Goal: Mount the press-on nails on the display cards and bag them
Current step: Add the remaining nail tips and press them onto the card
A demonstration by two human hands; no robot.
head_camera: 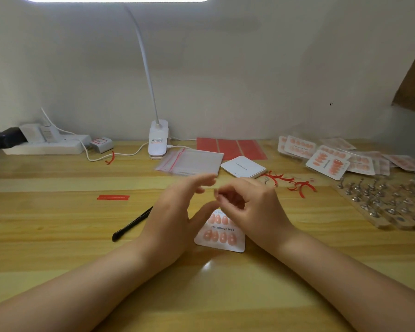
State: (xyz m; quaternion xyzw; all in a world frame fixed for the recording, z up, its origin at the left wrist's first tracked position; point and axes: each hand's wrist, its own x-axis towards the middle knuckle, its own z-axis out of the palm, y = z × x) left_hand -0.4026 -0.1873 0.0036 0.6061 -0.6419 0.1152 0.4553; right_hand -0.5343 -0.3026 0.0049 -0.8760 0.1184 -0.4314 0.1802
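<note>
A white display card (219,245) printed "Handmade Nail" lies flat on the wooden table, with two rows of pink press-on nails on it. Both hands hover over its top edge. My left hand (175,221) has its fingers spread and its thumb stretched toward the card. My right hand (254,207) has its fingers curled together at the tips, right beside the left fingertips; whether it pinches anything is too blurred to tell. A stack of clear zip bags (192,161) and a stack of blank cards (243,166) lie behind the hands.
Bagged finished cards (328,159) are piled at the back right, above a wooden rack of metal nail stands (381,202). Red adhesive sheets (228,146), peeled red scraps (290,180), two red strips (113,197), a black pen (132,224), a clip lamp (157,140) and a power strip (46,146) are also there.
</note>
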